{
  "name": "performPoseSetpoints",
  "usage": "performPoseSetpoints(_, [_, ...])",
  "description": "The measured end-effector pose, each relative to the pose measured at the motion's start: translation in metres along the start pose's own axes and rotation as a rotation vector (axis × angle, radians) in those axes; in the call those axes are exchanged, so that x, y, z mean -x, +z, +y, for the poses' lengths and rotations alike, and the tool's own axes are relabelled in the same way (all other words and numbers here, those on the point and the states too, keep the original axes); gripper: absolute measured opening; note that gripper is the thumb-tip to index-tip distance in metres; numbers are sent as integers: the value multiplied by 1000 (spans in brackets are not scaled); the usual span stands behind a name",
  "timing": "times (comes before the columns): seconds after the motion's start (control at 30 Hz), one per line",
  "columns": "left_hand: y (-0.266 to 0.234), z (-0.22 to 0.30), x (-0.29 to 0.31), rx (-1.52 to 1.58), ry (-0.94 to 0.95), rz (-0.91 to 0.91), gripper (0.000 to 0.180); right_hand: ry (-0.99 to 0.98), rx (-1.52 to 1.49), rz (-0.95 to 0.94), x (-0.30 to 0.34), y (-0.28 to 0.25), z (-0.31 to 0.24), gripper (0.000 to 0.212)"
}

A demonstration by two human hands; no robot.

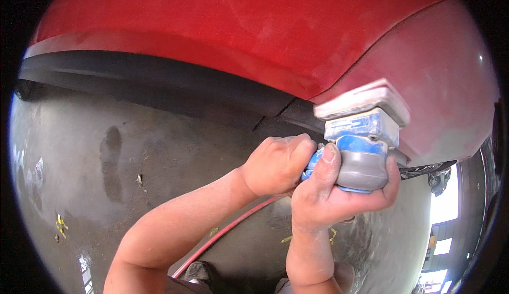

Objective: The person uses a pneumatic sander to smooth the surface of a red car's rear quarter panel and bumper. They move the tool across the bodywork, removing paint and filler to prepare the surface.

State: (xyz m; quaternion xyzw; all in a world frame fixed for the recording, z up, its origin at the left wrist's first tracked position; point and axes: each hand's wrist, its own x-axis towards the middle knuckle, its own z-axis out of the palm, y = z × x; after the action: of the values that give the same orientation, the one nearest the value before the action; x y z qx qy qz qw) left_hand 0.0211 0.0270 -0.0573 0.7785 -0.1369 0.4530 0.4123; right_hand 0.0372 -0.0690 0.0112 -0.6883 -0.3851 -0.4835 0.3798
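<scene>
A blue and grey pneumatic sander (361,146) is held up in front of the car, its flat, whitish rectangular pad turned up toward the red panel. My right hand (339,188) cups the grey rounded body from below, thumb on one side and fingers round the other. The sander's blue rear end shows between the hands, and my left hand (281,161) is closed round it. Beyond the pad lies a dull, dusty section of the car body (440,92); whether the pad touches it I cannot tell.
The glossy red car panel (212,23) spans the top, with a black lower sill (159,81) beneath it. A red hose (233,224) curves over the grey concrete floor (138,150) near my shoes. Bits of yellow tape (61,226) lie on the floor. Bright windows are at right.
</scene>
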Motion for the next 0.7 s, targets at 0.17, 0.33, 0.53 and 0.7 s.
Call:
performPoseSetpoints(0.17, [21,-4,-3,-15,-2,28,27,39,49,41,3,-2,19,79])
performPoseSetpoints(0.33, [40,-10,-1,-38,-51,-6,22,54,23,29,11,3,37,66])
performPoseSetpoints(0.53, [66,-9,-3,-78,-147,-158,25,331,-71,108,16,0,65,68])
performPoseSetpoints(0.7, [50,-15,12,70,-111,-90,25,-20,-41,22,11,1,54,79])
